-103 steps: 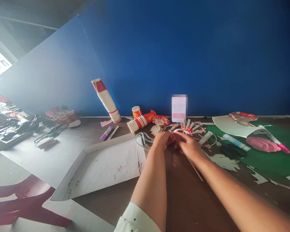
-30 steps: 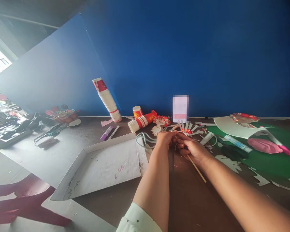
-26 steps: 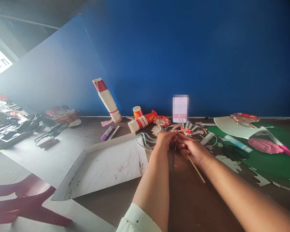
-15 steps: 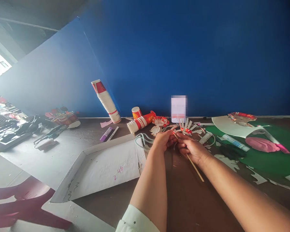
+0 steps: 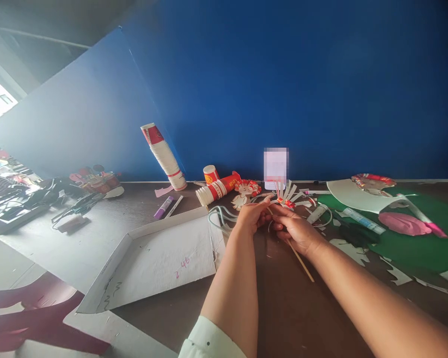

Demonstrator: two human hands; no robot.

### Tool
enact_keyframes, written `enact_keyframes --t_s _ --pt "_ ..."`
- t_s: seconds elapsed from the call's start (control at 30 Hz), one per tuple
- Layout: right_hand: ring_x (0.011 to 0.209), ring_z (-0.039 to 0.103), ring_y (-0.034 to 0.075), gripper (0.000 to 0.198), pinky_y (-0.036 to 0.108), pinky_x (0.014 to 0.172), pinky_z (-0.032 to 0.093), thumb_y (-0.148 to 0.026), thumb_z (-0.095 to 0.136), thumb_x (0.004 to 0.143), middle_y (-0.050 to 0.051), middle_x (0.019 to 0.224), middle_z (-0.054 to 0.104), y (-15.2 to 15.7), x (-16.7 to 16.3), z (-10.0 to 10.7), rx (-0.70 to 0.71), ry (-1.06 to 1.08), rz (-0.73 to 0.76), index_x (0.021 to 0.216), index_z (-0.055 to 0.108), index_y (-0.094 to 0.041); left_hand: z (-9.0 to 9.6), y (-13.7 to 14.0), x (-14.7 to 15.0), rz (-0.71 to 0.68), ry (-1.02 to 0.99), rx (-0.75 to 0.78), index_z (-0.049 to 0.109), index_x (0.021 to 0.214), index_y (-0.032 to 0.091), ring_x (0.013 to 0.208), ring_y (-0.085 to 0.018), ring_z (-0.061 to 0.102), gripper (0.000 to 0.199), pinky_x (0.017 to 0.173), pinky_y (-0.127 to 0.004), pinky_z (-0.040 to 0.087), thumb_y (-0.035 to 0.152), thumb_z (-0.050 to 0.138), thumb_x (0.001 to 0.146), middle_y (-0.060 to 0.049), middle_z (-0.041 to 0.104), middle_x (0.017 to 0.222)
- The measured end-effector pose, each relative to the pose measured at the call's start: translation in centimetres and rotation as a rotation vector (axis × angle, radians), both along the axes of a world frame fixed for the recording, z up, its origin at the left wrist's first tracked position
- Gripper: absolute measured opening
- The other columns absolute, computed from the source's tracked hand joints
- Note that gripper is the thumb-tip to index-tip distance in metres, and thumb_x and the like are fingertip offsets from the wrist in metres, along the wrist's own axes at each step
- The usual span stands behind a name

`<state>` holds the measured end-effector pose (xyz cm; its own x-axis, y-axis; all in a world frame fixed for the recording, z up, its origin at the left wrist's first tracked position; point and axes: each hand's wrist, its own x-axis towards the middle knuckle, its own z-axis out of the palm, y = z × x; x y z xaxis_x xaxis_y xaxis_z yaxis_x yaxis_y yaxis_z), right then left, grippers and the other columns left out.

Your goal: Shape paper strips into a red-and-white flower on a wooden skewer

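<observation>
The fingers of the right hand (image 5: 296,231) grasp a thin wooden stick (image 5: 301,261), which slants from between the two hands down past the right wrist. The left hand (image 5: 252,216) has its fingers curled at the stick's upper end; whether they grip it cannot be told. Just beyond the fingertips is a red-and-white piece with cut paper strips (image 5: 285,200). Pale cable loops (image 5: 222,216) lie beside the left hand, next to a shallow white cardboard tray (image 5: 164,258). Farther back, a cup stack (image 5: 218,189) lies on its side and a taller stack (image 5: 166,159) leans. To the right, a pink oval piece (image 5: 403,223) rests on a green sheet (image 5: 414,253).
</observation>
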<state>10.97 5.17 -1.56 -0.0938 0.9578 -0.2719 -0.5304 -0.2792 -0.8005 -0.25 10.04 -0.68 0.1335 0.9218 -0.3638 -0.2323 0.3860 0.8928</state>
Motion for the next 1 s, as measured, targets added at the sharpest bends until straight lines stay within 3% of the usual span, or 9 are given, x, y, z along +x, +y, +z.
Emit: enact_keyframes --t_s 0.23,0.57,0.8,1.0 --pt "0.045 0.041 0.005 0.046 0.012 0.030 0.019 -0.010 0.061 0.067 0.001 0.073 0.062 0.14 0.11 -0.22 0.062 -0.083 -0.003 0.111 0.066 -0.024 -0.19 0.34 -0.07 -0.001 0.000 -0.027 0.061 0.069 0.010 0.048 -0.005 0.052 0.018 0.043 -0.014 0.038 0.023 0.073 0.073 -0.001 0.056 0.059" --pt "0.048 0.045 0.008 0.057 0.015 0.033 0.023 -0.013 0.063 0.067 -0.002 0.066 0.060 0.05 0.19 -0.25 0.086 -0.238 -0.060 0.122 0.060 -0.025 -0.45 0.22 0.05 0.021 0.034 -0.007 0.064 0.070 0.010 0.055 -0.009 0.057 0.024 0.049 -0.017 0.043 0.031 0.076 0.070 -0.002 0.058 0.058" --pt "0.050 0.048 0.009 0.049 0.016 0.035 0.024 -0.015 0.063 0.068 0.000 0.074 0.065 0.15 0.24 -0.46 0.104 -0.237 -0.041 0.116 0.062 -0.026 -0.18 0.09 0.30 0.089 0.007 0.014 0.056 0.060 0.012 0.042 -0.004 0.042 0.033 0.043 -0.018 0.040 0.034 0.081 0.062 0.004 0.045 0.048" --pt "0.053 0.054 0.011 0.044 0.018 0.036 0.027 -0.016 0.064 0.069 0.002 0.081 0.070 0.49 0.29 -0.99 0.082 -0.288 -0.073 0.112 0.063 -0.026 -0.46 0.29 0.46 0.126 0.017 0.010 0.058 0.064 0.011 0.042 -0.003 0.041 0.030 0.043 -0.016 0.035 0.031 0.079 0.065 0.002 0.051 0.054"
